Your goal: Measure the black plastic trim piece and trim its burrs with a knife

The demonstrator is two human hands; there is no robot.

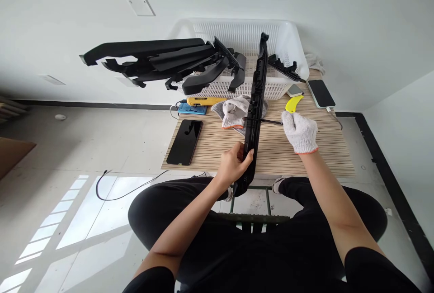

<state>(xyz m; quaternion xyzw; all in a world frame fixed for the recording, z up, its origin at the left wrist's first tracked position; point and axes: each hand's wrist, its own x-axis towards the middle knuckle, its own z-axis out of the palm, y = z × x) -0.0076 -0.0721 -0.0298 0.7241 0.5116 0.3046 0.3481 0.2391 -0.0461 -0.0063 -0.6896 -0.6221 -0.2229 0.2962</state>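
My bare left hand [233, 164] grips the lower end of a long black plastic trim piece [255, 107], which stands nearly lengthwise in front of me above the table edge. Its ribbed side faces me. My right hand [300, 132] wears a white knit glove with an orange cuff and is closed on a thin dark rod-like tool [271, 122]. The tool points left, its tip at the trim piece; whether they touch, I cannot tell. Just above the glove shows a bright yellow curved object [293, 103]; whether it belongs to the tool is unclear.
Several black trim pieces [162, 60] lie across a white plastic basket [294, 53] and overhang its left side. On the wooden table [217, 148] are a black phone [185, 142], crumpled gloves [235, 111], a yellow corded tool [205, 101], a blue box [192, 109] and a charging phone [321, 94].
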